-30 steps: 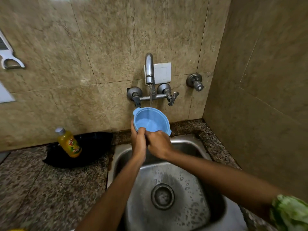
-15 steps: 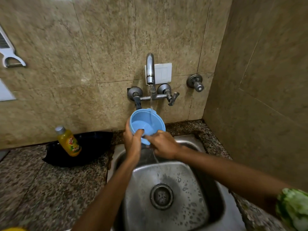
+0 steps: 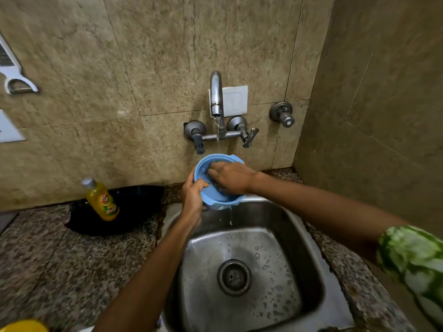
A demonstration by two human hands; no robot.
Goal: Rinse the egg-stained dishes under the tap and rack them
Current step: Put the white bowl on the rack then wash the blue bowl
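A blue plastic bowl [image 3: 217, 198] is held over the back of the steel sink [image 3: 309, 279], tilted toward me, under the running tap [image 3: 216, 97]. My left hand [image 3: 193, 195] grips the bowl's left rim, thumb over the edge. My right hand [image 3: 230, 177] reaches inside the bowl, fingers pressed against its inner wall. Water streams from the spout into the bowl and drips off its lower edge into the sink.
A yellow dish-soap bottle [image 3: 102, 200] leans on a black pan [image 3: 134, 212] on the granite counter [image 3: 48, 264] left of the sink. A yellow object [image 3: 22, 327] shows at the bottom left corner. A tiled wall closes the right side.
The bowl has tipped toward me and sunk a little. My right hand moved from the rim into the bowl. Water now spills from the bowl's lower edge.
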